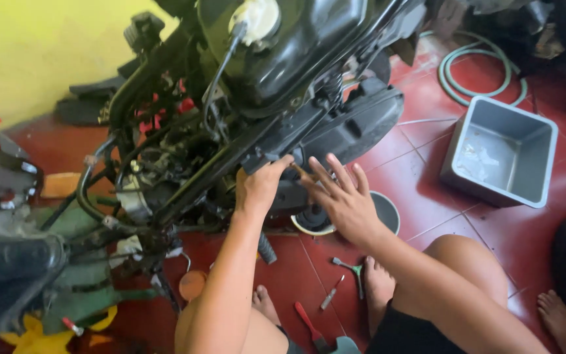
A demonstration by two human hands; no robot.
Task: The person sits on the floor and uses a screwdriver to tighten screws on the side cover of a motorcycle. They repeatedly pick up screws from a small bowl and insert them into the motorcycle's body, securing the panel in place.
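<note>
A stripped black motor scooter stands on a red tiled floor, frame tubes and engine bared. My left hand is closed around a black part on the sloping frame tube, beside the black engine side cover. My right hand hovers just right of it with fingers spread, close to the cover; a thin stick-like thing shows between the two hands, and I cannot tell which hand has it. My bare knees and feet fill the bottom of the view.
A grey plastic tub sits on the floor at right, a coiled pale hose behind it. A dark bowl, a Y-shaped wrench, a small screwdriver and a red-handled tool lie by my feet. Another person's foot shows bottom right.
</note>
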